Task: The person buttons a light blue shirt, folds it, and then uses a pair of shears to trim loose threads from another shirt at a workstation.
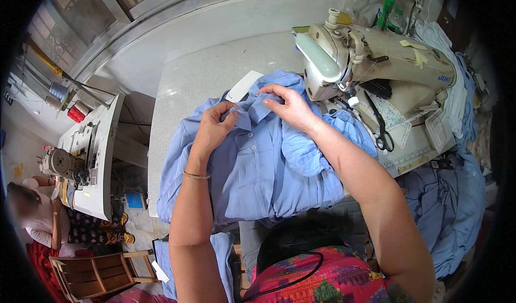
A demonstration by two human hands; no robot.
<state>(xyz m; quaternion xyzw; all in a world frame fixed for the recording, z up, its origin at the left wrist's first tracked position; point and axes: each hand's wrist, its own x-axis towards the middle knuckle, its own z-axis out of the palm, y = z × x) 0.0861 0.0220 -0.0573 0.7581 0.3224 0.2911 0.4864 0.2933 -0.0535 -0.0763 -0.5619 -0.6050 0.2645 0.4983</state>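
Observation:
A light blue button-up shirt (236,158) lies spread over the table's front edge, its collar toward the far side. My left hand (217,121) pinches the left side of the collar between thumb and fingers. On the collar's right side, my right hand (287,107) has its thumb and forefinger curved around a bit of the cloth, and the other fingers are partly hidden. A row of small pale buttons runs down the shirt's front. Just beyond the collar lies a white card (244,86), partly under the cloth.
At the right stands a sewing machine (398,56), with black scissors (382,134) by its base. Blue garments (446,206) hang off the right edge. A person (40,211) sits at the far left by a second sewing machine (67,160); a wooden chair (97,276) is below.

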